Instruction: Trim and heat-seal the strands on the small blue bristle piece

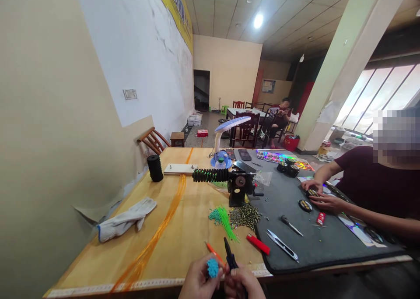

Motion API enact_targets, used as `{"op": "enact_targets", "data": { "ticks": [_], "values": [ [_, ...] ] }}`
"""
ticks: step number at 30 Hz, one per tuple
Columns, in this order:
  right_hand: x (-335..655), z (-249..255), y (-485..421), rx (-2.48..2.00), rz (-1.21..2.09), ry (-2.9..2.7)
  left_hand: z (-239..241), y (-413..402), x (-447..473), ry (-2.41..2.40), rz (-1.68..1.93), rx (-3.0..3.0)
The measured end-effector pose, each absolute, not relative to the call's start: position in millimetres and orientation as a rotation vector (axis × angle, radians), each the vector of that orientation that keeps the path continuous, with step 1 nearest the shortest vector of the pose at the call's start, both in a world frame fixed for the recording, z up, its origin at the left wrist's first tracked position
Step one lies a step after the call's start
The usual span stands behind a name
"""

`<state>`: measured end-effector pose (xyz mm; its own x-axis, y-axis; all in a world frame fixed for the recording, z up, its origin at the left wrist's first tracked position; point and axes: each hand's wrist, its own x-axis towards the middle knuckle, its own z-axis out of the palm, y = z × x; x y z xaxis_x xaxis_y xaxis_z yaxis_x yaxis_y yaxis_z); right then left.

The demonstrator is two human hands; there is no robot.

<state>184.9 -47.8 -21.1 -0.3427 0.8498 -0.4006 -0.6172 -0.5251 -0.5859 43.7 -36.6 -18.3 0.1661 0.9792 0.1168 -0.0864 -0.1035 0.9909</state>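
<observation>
My left hand (198, 277) is closed at the bottom edge, pinching a small blue tuft of bristles (212, 267). An orange stick (215, 253) pokes up from behind the left hand's fingers. My right hand (244, 283) is closed round the handle of dark pliers (229, 255), whose tip points up and away over the wooden table (164, 194). Just beyond lie loose green strands (225, 218), a pile of teal beads (215, 216) and a heap of dark small parts (246, 215).
A black winding tool (229, 178) stands mid-table with a black spool (155, 167) to its left. Orange strands (164, 224) run down the table; white gloves (126, 220) lie left. Red lighter (258, 244), snips (282, 245) and a grey mat (311, 242) lie right, where another person's hands (320, 198) work.
</observation>
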Motion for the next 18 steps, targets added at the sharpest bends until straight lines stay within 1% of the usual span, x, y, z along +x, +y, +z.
{"op": "enact_targets", "data": {
  "ticks": [4,8,14,18],
  "values": [
    [183.5,-22.0,-45.7,-0.780,2.045,-0.333,-18.5,-36.5,41.9,0.979,1.170,1.404],
    [184.1,-26.9,-42.5,-0.803,2.102,-0.333,-20.4,-33.2,38.3,0.976,1.115,1.470],
    [199.1,-37.4,-43.5,-0.997,1.790,-0.780,-15.7,-26.9,39.4,1.034,1.081,1.370],
    [208.3,-34.9,-54.8,-1.043,1.636,-0.901,-1.4,-31.0,44.8,0.988,1.092,1.258]
  ]
}}
